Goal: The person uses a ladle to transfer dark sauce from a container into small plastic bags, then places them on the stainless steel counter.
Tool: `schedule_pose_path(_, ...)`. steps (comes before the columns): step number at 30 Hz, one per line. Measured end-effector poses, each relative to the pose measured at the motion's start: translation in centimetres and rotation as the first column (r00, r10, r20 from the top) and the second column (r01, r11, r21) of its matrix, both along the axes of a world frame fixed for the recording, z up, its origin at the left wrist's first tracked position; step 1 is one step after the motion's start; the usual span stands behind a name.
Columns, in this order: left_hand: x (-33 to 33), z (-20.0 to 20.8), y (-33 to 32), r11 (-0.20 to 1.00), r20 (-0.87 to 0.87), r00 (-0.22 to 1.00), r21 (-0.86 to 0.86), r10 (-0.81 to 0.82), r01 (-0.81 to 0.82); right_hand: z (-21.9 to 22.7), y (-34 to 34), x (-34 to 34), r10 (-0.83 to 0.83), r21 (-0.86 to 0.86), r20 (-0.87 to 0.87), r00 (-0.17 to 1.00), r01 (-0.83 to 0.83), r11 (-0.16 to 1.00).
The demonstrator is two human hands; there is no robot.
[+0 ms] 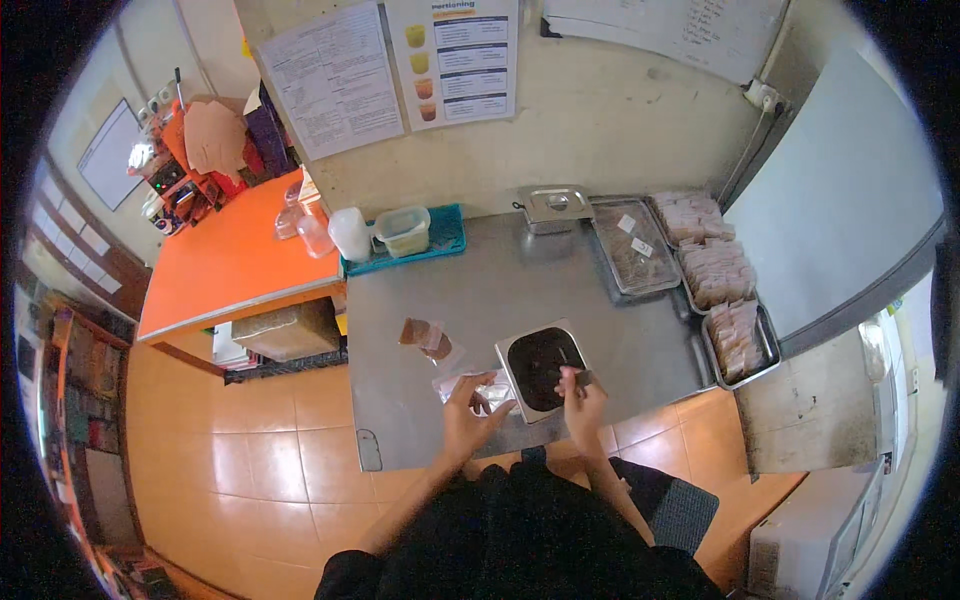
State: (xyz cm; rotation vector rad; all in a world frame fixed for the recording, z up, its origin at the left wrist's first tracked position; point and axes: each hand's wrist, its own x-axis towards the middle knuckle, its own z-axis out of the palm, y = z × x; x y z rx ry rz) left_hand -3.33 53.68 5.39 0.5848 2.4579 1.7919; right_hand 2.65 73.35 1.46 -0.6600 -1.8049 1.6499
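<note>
A square steel container [503, 352] with dark brown contents [537, 370] stands near the front edge of the steel table. Just left of it, my left hand [468, 415] has its thumb and fingers curled around a small clear plastic bag [494, 395]. My right hand [584, 408] is closed on a thin-handled utensil [573, 374] at the container's right side. The utensil's lower end is hard to make out against the dark contents. Beyond my left hand lie small filled packets [424, 336], brown inside, on the table.
Steel trays of brown packets [715, 270] line the right side, beside a wide shallow tray [634, 245]. A lidded steel container [555, 208] stands by the wall. A teal tray [452, 240] holds plastic tubs [403, 230]; an orange table [235, 262] adjoins at left.
</note>
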Motion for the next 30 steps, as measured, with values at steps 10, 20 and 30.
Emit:
schedule_pose_path(10, -0.6, -2.3, -1.5, 0.996, 0.071, 0.994, -0.051, 0.081, -0.078, -1.5, -2.2, 2.0, 0.166, 0.004, 0.061, 0.984, -0.166, 0.986)
schedule_pose_path(20, -1.9, -2.6, -2.1, 0.989, 0.027, 0.989, 0.019, 0.148, -0.149, -6.6, 1.9, 5.4, -0.365, -0.843, -0.141, 0.92, 0.082, 0.532)
schedule_pose_path(30, -5.2, -2.1, 0.0, 0.997, -0.128, 0.989, -0.007, 0.073, -0.075, 1.0, 3.8, 5.3, -0.356, -0.822, -0.249, 0.9, -0.003, 0.569)
